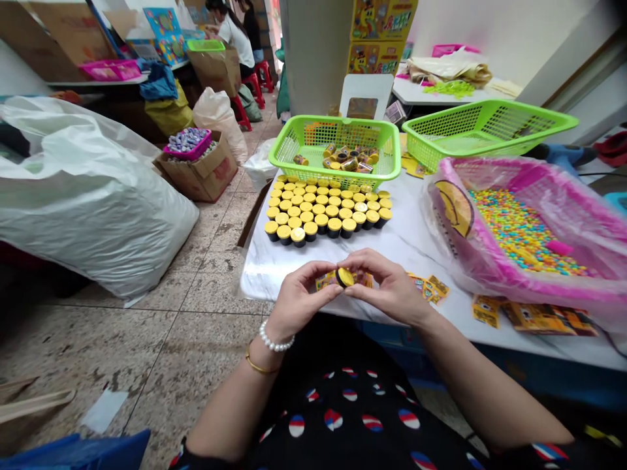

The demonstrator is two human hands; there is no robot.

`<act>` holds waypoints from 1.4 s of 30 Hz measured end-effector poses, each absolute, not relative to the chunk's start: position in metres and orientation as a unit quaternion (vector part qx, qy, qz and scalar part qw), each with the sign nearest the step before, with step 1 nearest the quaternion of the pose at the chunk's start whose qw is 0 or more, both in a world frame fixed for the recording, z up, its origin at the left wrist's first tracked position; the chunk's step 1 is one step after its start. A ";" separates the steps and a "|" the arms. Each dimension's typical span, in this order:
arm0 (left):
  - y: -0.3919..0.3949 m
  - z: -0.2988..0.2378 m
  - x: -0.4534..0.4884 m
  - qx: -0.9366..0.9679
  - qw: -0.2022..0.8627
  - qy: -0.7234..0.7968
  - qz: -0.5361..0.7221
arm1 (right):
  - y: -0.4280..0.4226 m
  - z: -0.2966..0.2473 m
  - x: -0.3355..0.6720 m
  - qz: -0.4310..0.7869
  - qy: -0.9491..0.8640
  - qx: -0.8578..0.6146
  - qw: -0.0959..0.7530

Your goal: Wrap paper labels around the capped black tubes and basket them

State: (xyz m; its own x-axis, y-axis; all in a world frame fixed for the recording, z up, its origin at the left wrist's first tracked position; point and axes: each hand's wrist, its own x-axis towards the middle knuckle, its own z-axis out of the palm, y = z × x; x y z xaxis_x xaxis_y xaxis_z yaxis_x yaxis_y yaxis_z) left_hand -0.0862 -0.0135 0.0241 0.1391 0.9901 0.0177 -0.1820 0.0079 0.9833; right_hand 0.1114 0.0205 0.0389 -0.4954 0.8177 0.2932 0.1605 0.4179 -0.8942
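Between the fingertips of both hands is a small black tub with a yellow lid (345, 277), tilted on its side above the table's near edge. My left hand (306, 287) pinches it from the left, and my right hand (385, 284) closes on it from the right. Beyond my hands, rows of yellow-lidded black tubs (321, 209) stand close together on the white table (259, 267). Small printed yellow labels (434, 288) lie beside my right hand, and more show partly behind my fingers.
A green basket (337, 121) at the back holds several wrapped tubs. Another green basket (490, 114) stands to its right. A plastic-lined pink basket (519, 281) of colourful candies (522, 228) occupies the table's right side. A big white sack (98, 202) stands left on the floor.
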 end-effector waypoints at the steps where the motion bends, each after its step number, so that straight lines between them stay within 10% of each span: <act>1: -0.013 0.023 -0.086 0.476 0.582 0.417 0.511 | 0.021 0.040 0.113 0.422 -0.764 -0.322 0.367; 11: -0.016 0.019 -0.083 0.439 0.632 0.362 0.527 | 0.018 0.051 0.123 0.280 -0.843 -0.283 0.363; 20: -0.023 0.019 -0.075 0.573 0.468 0.404 0.538 | 0.008 0.031 0.116 0.443 -0.721 -0.375 0.378; 42: -0.017 0.017 -0.081 0.514 0.548 0.417 0.513 | 0.008 0.036 0.112 0.551 -0.634 -0.392 0.374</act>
